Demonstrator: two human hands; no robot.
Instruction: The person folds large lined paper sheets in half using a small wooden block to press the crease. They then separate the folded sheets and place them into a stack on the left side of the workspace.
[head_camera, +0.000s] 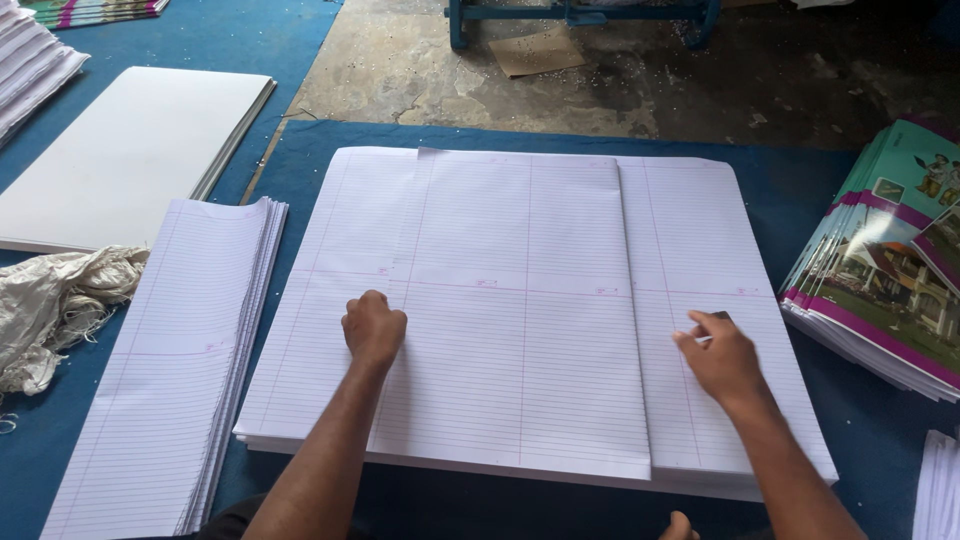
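Item: stack of large ruled sheets (700, 230), white paper with fine blue lines and pink margins, square-cut, lying flat at centre of the blue-covered surface (800, 190). A folded ruled sheet (520, 320) lies on top, its right edge straight, running 12 to 6 o'clock.

Left hand (373, 328): closed in a fist, knuckles pressing the folded sheet near its left fold; nothing gripped.

Right hand (722, 355): fingers partly curled, resting on the stack just right of the folded sheet's edge; a small dark object (720, 317) shows at the fingertips, grip unclear.

At 9 o'clock: pile of narrow folded ruled sheets (170, 370), edges fanned, a blue strip between it and the stack. Beyond, crumpled off-white cloth (60, 300) and smooth white boards (130, 150).

At 3 o'clock: fanned glossy printed covers (880, 270), close to the stack's right edge.

At 12 o'clock: open band of blue surface, then rough concrete floor (600, 80).
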